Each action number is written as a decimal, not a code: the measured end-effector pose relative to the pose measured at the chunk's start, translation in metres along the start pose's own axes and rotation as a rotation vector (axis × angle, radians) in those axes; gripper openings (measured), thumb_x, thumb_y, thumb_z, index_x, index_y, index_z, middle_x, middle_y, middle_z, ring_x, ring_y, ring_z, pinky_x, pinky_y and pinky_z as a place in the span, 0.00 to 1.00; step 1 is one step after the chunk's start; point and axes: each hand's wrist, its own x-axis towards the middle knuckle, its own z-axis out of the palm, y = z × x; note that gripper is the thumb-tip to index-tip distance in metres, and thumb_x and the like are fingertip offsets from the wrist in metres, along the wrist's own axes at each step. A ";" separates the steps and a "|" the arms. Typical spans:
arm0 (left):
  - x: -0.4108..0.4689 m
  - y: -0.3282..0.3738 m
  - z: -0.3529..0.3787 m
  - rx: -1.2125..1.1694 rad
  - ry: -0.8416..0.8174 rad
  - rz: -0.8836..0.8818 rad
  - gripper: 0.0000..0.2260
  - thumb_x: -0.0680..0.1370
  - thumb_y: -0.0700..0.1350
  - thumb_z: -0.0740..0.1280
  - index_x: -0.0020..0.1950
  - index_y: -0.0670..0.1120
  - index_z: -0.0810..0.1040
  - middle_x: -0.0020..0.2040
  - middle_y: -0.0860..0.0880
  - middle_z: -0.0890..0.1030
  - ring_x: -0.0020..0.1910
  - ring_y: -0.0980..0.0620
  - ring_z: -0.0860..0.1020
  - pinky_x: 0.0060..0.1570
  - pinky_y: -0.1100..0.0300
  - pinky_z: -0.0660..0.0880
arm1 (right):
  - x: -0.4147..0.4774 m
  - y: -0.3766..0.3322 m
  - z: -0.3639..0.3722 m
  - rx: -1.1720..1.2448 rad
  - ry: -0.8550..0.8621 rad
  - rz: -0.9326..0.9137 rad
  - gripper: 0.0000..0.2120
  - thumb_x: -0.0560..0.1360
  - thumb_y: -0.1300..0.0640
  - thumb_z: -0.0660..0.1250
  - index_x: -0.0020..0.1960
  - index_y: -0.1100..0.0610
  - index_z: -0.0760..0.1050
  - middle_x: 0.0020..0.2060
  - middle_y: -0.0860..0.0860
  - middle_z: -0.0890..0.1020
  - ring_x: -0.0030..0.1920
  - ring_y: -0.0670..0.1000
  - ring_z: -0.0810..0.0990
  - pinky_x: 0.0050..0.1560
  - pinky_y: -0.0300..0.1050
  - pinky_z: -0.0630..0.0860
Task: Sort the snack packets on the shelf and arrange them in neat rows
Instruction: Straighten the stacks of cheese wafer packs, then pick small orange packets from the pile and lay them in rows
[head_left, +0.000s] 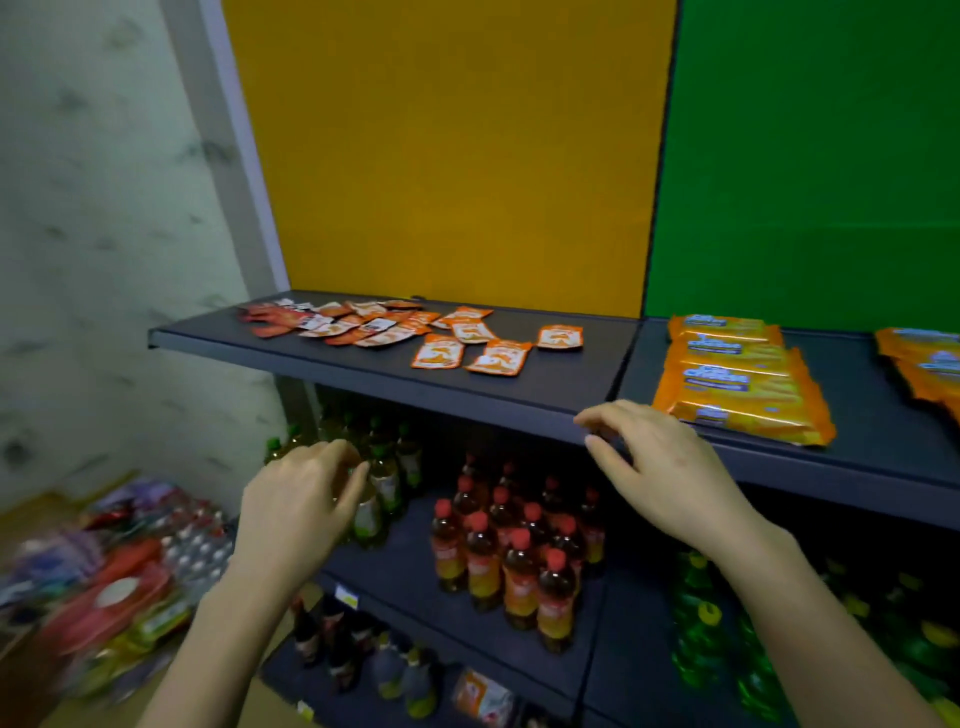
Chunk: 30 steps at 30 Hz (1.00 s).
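Observation:
Several small orange snack packets lie scattered on the dark top shelf, with a jumbled pile of red and orange packets toward its back left. My left hand hovers below the shelf's front edge, fingers loosely curled, holding nothing. My right hand is raised at the shelf's front edge near the divider, fingers relaxed and empty. Neither hand touches a packet.
Large orange biscuit packs are stacked on the right shelf section, more at the far right. Red-capped bottles and green-capped bottles fill the shelf below. Mixed goods are piled on the floor at left.

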 end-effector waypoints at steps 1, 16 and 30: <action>-0.001 -0.014 0.002 0.004 -0.017 -0.003 0.09 0.75 0.48 0.67 0.47 0.43 0.81 0.40 0.43 0.82 0.42 0.41 0.81 0.37 0.52 0.75 | 0.003 -0.009 0.010 0.002 -0.004 0.003 0.13 0.79 0.50 0.57 0.62 0.47 0.72 0.57 0.41 0.77 0.61 0.45 0.73 0.54 0.43 0.70; 0.083 -0.101 0.057 -0.133 0.008 0.094 0.09 0.76 0.52 0.63 0.47 0.49 0.78 0.42 0.52 0.81 0.44 0.49 0.79 0.33 0.60 0.66 | 0.109 -0.058 0.081 -0.074 -0.025 0.125 0.13 0.78 0.50 0.58 0.62 0.48 0.72 0.60 0.44 0.77 0.61 0.50 0.73 0.55 0.48 0.71; 0.230 -0.051 0.124 -0.283 -0.038 0.201 0.16 0.76 0.59 0.59 0.46 0.47 0.74 0.46 0.49 0.79 0.49 0.48 0.76 0.39 0.57 0.67 | 0.216 -0.024 0.120 -0.177 -0.019 0.570 0.26 0.75 0.39 0.59 0.64 0.57 0.70 0.63 0.55 0.74 0.62 0.56 0.72 0.51 0.49 0.72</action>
